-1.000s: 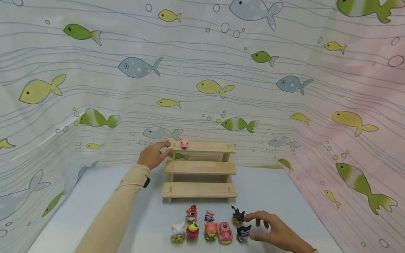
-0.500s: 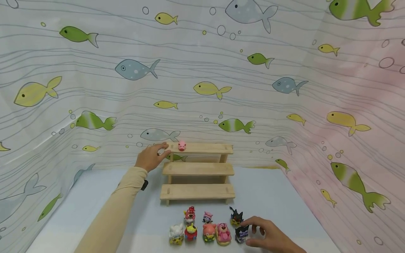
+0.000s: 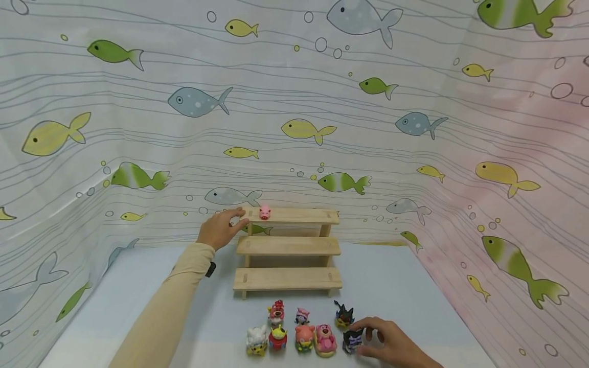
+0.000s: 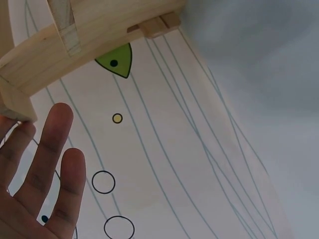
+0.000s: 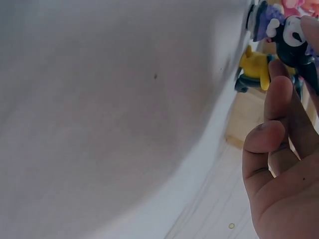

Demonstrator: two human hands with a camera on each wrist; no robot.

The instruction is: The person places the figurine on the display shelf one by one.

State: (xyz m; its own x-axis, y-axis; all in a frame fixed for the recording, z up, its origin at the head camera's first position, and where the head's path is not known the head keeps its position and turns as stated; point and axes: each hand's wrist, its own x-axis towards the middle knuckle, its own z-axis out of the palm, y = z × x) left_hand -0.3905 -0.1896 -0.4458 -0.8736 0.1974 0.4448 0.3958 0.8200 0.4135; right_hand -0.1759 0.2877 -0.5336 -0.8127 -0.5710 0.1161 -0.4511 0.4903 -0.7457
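A three-tier wooden display shelf [image 3: 288,246] stands toward the back. My left hand [image 3: 219,228] holds the left end of its top tier, fingertips above and thumb at the front edge; some fingers [image 4: 55,139] extend free below the board. On that tier sits a pink pig figurine [image 3: 264,212]. My right hand [image 3: 388,343] pinches a black figurine with a white face and purple bow [image 3: 352,341], thumb and index finger at its sides. Just behind that figurine is a dark, pointy-eared figurine with a yellow base [image 3: 344,315].
Several toy figurines stand left of my right hand, among them a pink bear [image 3: 325,340], a coral figurine [image 3: 304,338], a red-and-yellow one [image 3: 278,338] and a white-and-yellow one [image 3: 256,341]. A fish-print cloth [image 3: 276,76] surrounds the pale tabletop [image 3: 386,286].
My right hand has moved slightly left and closed its thumb and index finger onto the black figurine. The left hand keeps its place on the shelf. The head view shifted slightly.
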